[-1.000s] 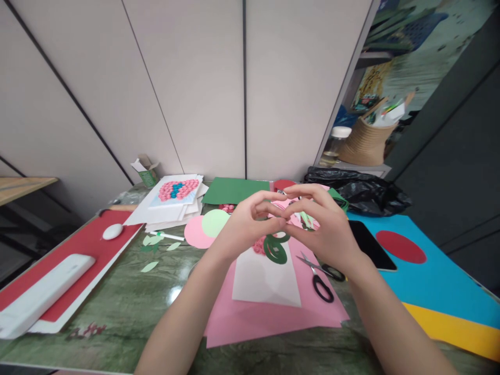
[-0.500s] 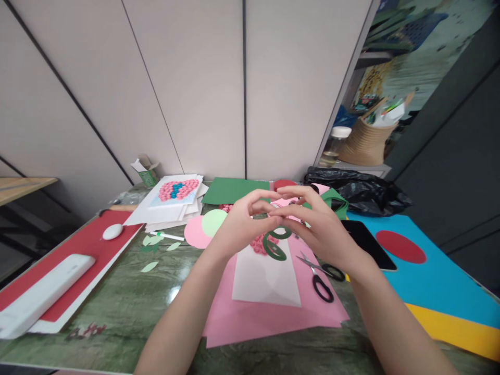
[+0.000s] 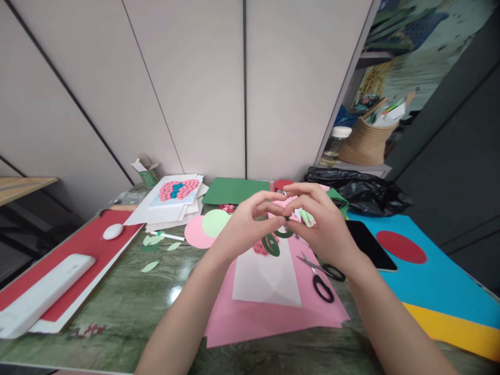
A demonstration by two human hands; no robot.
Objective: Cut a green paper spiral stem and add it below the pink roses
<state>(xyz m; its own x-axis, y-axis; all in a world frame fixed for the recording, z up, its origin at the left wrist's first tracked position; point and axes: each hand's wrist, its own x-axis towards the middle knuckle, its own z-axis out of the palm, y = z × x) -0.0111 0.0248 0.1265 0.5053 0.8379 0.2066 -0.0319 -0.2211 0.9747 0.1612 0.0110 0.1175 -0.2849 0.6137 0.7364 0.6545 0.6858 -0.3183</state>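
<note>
My left hand [image 3: 248,221] and my right hand [image 3: 324,221] meet above the pink sheets, thumbs and fingertips pinched together. Between them is a dark green paper strip [image 3: 272,247], its coiled tail dangling below the fingers; the pinched end is mostly hidden. Beneath it a white card [image 3: 265,281] lies on stacked pink paper [image 3: 250,328]. Pink rolled-paper flowers [image 3: 259,247] at the card's upper part are half covered by the strip. Black-handled scissors [image 3: 322,289] rest partly open just under my right hand.
At left are a red sheet [image 3: 84,242], a white mouse [image 3: 113,232] and pale green paper leaves [image 3: 149,267]. A finished flower picture [image 3: 177,190] and dark green paper [image 3: 236,191] stand back. At right lie a black tablet [image 3: 371,245] and a blue sheet [image 3: 433,281].
The green strip's dangling loop has become smaller and turned. My fingers have shifted slightly right and closed up around the strip's end, while the things on the table stay put.
</note>
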